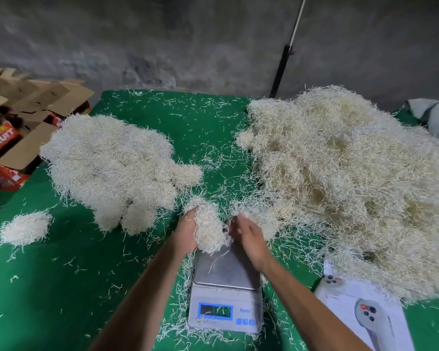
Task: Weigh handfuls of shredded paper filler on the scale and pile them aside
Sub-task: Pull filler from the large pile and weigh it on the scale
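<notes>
A white digital scale (226,297) with a steel platform and a lit blue display stands at the near middle of the green table (61,287). Just above the platform's far edge, a handful of shredded paper filler (209,228) sits between both hands. My left hand (186,230) cups its left side with curled fingers. On the clump's right side lies my right hand (249,238), its fingers against the shreds. A large loose heap of filler (352,178) fills the right side. A cluster of weighed piles (112,168) lies at the left, with one small pile (24,228) apart.
Open cardboard boxes (23,117) with red fruit print stand off the table's left edge. A white sheet with printed controller pictures (365,315) lies at the near right. A black pole (280,69) leans on the grey wall behind. Loose shreds litter the cloth.
</notes>
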The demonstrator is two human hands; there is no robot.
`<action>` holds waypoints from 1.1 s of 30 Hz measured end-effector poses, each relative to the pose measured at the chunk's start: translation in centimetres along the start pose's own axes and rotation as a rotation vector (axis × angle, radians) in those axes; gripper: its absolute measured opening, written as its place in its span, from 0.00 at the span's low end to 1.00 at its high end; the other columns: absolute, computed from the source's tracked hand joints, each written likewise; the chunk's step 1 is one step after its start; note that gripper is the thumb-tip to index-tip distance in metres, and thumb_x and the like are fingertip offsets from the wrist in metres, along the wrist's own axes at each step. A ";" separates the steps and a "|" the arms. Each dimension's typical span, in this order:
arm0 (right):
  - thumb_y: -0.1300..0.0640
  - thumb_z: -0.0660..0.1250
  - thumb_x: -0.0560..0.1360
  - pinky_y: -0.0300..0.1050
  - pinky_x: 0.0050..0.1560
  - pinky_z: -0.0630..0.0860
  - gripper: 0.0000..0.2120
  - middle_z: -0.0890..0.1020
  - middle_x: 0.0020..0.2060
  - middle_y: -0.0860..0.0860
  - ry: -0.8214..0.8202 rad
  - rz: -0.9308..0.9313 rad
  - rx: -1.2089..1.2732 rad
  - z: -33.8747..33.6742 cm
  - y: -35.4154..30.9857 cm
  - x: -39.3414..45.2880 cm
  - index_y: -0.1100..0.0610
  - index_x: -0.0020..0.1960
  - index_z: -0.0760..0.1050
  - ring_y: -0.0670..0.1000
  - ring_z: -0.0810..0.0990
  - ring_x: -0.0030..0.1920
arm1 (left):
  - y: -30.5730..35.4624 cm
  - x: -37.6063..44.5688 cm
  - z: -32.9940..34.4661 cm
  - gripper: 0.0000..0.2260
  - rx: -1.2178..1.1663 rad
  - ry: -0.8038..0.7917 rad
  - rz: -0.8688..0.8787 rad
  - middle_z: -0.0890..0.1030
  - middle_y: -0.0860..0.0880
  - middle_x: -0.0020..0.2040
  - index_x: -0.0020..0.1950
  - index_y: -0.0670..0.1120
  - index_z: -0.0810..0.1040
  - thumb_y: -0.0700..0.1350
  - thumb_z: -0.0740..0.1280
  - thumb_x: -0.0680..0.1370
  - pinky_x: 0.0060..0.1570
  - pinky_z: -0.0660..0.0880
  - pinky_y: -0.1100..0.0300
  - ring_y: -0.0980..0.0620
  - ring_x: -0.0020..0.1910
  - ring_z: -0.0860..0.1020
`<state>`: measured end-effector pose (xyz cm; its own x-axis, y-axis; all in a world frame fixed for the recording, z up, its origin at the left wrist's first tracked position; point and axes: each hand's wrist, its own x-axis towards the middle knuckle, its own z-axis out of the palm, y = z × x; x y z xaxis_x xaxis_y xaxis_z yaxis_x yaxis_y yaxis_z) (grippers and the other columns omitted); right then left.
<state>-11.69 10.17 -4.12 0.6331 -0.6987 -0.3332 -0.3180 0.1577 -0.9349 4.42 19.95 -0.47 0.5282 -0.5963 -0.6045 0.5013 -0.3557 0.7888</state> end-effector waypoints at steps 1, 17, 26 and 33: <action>0.34 0.52 0.84 0.54 0.57 0.76 0.29 0.81 0.49 0.58 -0.067 0.050 0.095 1.3 -0.4 -0.2 0.59 0.57 0.75 0.53 0.77 0.48 | 0.0 0.4 1.0 0.25 -0.015 0.019 0.004 0.79 0.46 0.58 0.76 0.43 0.66 0.31 0.65 0.80 0.31 0.74 0.74 0.53 0.51 0.78; 0.67 0.65 0.82 0.35 0.32 0.76 0.31 0.79 0.52 0.49 0.428 0.008 0.176 -1.1 -6.0 2.2 0.56 0.81 0.59 0.57 0.86 0.46 | -0.3 0.1 -0.5 0.16 -0.045 -0.223 0.155 0.75 0.50 0.67 0.64 0.56 0.77 0.50 0.74 0.77 0.53 0.81 0.55 0.50 0.60 0.79; 0.77 0.56 0.80 0.55 0.47 0.84 0.27 0.78 0.65 0.55 0.542 0.152 0.455 -3.8 -6.0 1.6 0.62 0.76 0.66 0.62 0.85 0.49 | -0.9 -1.4 -1.4 0.30 -0.451 -0.375 -0.034 0.75 0.43 0.72 0.73 0.43 0.74 0.61 0.69 0.79 0.63 0.76 0.40 0.41 0.69 0.76; 0.25 0.61 0.75 0.59 0.71 0.70 0.39 0.69 0.75 0.52 -0.120 0.018 -0.042 -0.9 -5.6 -1.9 0.50 0.75 0.69 0.48 0.73 0.70 | -0.6 -3.7 3.4 0.23 -0.240 -0.272 -0.061 0.71 0.42 0.75 0.69 0.50 0.74 0.55 0.73 0.77 0.56 0.80 0.49 0.46 0.65 0.76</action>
<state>-11.78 9.97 1.84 0.7060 -0.6074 -0.3641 -0.3574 0.1382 -0.9237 -0.16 19.88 1.69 0.3070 -0.7600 -0.5728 0.6901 -0.2366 0.6839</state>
